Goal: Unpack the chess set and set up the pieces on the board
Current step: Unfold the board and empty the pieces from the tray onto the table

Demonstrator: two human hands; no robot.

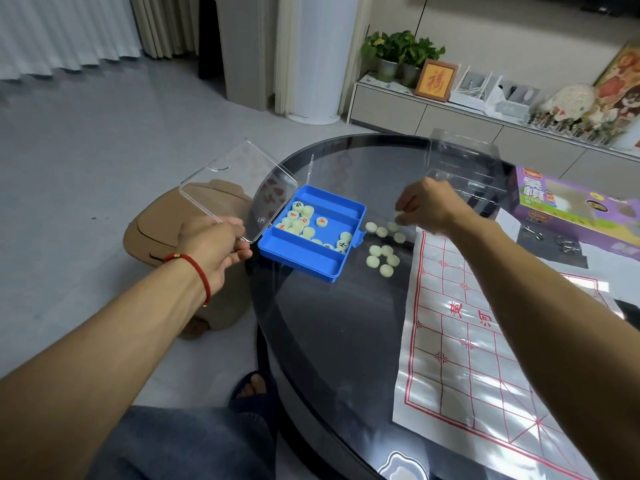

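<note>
two grips | left hand [214, 247] clasps clear lid [239, 192] | right hand [427, 206] pinches pale piece [398, 216]

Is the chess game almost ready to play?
Not yet. The board is unrolled and the blue box is open. The left hand holds its lid; the right hand drops pieces beside the board. Many stay boxed; none are set up.

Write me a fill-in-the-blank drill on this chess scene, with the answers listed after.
1. The left hand grips the case's clear ____.
2. The open case is coloured ____.
3. The loose pieces on the table lie between the case and the ____.
4. The board has grid lines coloured ____.

Answers: lid; blue; board; red
</note>
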